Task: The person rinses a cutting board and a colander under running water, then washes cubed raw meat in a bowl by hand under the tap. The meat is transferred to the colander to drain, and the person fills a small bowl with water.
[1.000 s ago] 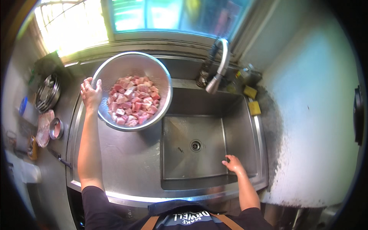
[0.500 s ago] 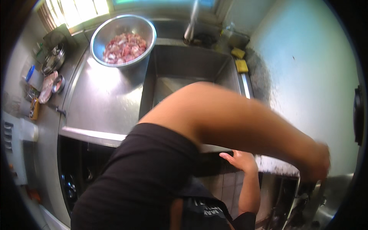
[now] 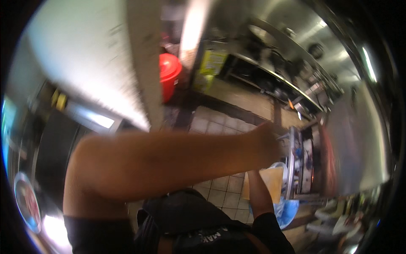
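Observation:
My left arm reaches across the view toward a metal stove (image 3: pixel 308 165) on the right; my left hand (image 3: pixel 266 142) is a blur near the stove's front rail, its fingers unreadable. Beneath it, my right forearm (image 3: pixel 262 192) rises beside a tan board (image 3: pixel 274 182), with the hand mostly hidden behind my left arm. A blue plastic container (image 3: pixel 288 211) sits below the board. At the far left edge is the steel bowl of cubed meat (image 3: pixel 27 201), by the sink (image 3: pixel 55 148).
Tiled floor (image 3: pixel 211 122) lies beyond my arms. A red lidded bucket (image 3: pixel 168 80) stands behind a wall edge (image 3: pixel 144 63). A metal shelf (image 3: pixel 270 74) with pots runs along the back, near a yellow-green container (image 3: pixel 211 63).
My view has swung right from the sink toward the stove. My left hand left the bowl and now stretches across to the right. The bowl now appears at the left rim.

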The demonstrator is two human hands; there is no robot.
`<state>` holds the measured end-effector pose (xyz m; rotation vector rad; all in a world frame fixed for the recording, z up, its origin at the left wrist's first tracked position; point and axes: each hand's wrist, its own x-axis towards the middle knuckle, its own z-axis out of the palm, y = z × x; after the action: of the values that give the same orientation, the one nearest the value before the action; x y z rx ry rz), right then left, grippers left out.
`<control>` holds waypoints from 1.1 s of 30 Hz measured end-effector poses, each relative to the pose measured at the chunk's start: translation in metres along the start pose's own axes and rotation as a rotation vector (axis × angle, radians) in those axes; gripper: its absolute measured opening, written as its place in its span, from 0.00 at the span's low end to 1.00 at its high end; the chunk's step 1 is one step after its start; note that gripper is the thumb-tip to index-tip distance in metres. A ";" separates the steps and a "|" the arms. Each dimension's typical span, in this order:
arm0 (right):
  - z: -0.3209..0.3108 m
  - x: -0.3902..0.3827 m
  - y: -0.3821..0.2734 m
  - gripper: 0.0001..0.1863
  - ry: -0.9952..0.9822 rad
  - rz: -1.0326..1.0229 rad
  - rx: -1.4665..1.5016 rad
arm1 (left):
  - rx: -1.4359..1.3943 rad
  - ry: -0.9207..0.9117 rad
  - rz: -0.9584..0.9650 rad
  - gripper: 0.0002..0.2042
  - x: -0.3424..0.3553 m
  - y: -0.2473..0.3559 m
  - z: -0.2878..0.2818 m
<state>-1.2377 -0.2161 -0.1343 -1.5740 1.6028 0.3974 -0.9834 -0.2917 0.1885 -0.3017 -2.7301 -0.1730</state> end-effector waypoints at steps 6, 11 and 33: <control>-0.025 0.015 0.170 0.24 0.200 0.275 0.162 | -0.376 -0.471 -0.207 0.19 -0.020 -0.150 0.189; 0.114 0.017 0.241 0.22 0.274 0.507 0.486 | -0.837 -0.323 -0.704 0.15 -0.121 -0.193 0.308; 0.018 0.247 0.457 0.23 0.031 0.581 1.373 | -0.640 -0.917 -1.285 0.12 0.055 -0.689 0.502</control>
<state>-1.6252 -0.2941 -0.4726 -0.0767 1.6820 -0.4124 -1.3760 -0.8685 -0.3051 1.6280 -3.0892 -1.5459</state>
